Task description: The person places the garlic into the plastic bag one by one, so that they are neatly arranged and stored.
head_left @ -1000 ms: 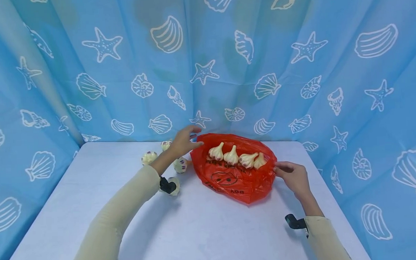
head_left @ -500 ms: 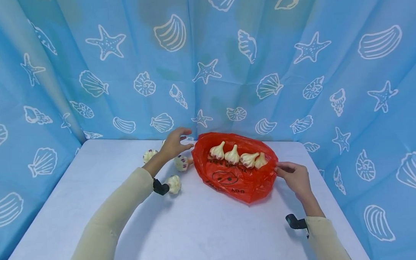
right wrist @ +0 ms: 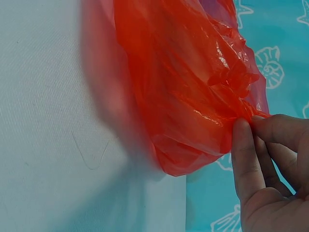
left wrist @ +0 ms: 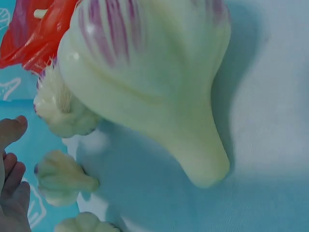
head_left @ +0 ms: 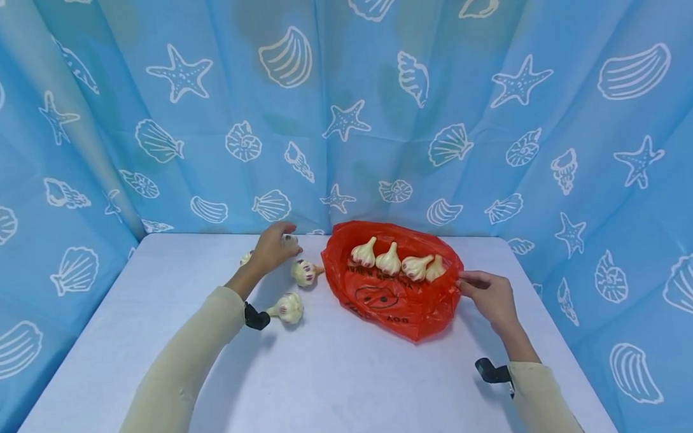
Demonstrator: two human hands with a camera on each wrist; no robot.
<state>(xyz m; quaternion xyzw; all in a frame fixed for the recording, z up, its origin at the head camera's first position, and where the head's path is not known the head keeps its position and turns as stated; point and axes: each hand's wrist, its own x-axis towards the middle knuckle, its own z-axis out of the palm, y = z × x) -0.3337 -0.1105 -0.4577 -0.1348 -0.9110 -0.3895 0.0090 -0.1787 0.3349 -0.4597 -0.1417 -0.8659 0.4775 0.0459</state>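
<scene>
A red plastic bag (head_left: pixel 379 317) lies wide-mouthed on the table, several garlic bulbs (head_left: pixel 388 259) inside it. My right hand (head_left: pixel 489 297) pinches the bag's right rim between thumb and finger, which the right wrist view also shows. Left of the bag, my left hand (head_left: pixel 273 248) hovers at a garlic bulb (head_left: pixel 290 241) by the back edge, partly hiding it. In the left wrist view its fingers (left wrist: pixel 14 174) are spread, with a gap to the nearby garlic bulb (left wrist: pixel 63 176).
Between hand and bag lies another garlic bulb (head_left: pixel 305 273), with one more garlic bulb (head_left: pixel 288 308) nearer the front. A further garlic bulb (head_left: pixel 246 258) is mostly hidden behind the left hand. A blue shell-print curtain (head_left: pixel 343 114) rises behind the white table (head_left: pixel 352 388).
My left hand has drawn away leftward from the bag's left rim to a garlic bulb at the back. My right hand stays on the rim, and the bag has hardly moved.
</scene>
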